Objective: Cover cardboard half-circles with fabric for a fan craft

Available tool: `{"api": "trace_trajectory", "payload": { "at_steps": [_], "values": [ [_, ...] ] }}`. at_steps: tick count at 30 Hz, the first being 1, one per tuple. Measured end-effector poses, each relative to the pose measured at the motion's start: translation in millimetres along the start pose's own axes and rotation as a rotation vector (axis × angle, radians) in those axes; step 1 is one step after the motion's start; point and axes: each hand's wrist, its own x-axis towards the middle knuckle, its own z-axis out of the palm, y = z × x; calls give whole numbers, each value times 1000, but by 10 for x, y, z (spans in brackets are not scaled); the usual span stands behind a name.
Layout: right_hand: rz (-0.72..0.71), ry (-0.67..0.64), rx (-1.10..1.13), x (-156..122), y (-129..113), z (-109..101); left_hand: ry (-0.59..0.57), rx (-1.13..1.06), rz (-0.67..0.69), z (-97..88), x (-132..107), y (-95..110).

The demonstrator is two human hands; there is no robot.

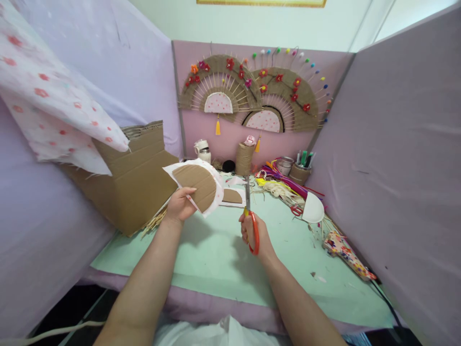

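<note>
My left hand [181, 204] pinches the lower edge of a cardboard half-circle [196, 185] backed with white fabric [218, 188]. The fabric shows as a border round the curve, with pointed corners sticking out. To its right, my right hand [257, 233] is wrapped round the red-orange handles of a pair of scissors [248, 194]. The blades point up and look closed, apart from the fabric. Behind, between the hands, a second cardboard half-circle [232, 196] lies on white material on the table.
Large cardboard [140, 178] and draped dotted fabric [46, 96] stand at left. Two decorated fans [223, 72] hang on the back panel. A twine roll [245, 158], pen holder [300, 172], white half-circle [313, 208] and patterned glue gun [347, 254] line the back and right of the green tabletop [212, 259].
</note>
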Motion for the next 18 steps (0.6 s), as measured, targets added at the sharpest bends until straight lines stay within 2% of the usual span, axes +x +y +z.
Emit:
{"api": "trace_trajectory", "payload": {
  "at_steps": [3,7,10,18],
  "values": [
    [-33,15,58,-22,-40,-4,5,4,35,-12,6,6],
    [7,-222,-103,-87,-104,3,9,20,45,-12,4,5],
    [53,-344,-98,-129,-156,26,-3,26,44,-5,-5,-1],
    [75,-378,-63,-144,-233,38,2,24,35,29,-32,4]
  ]
}}
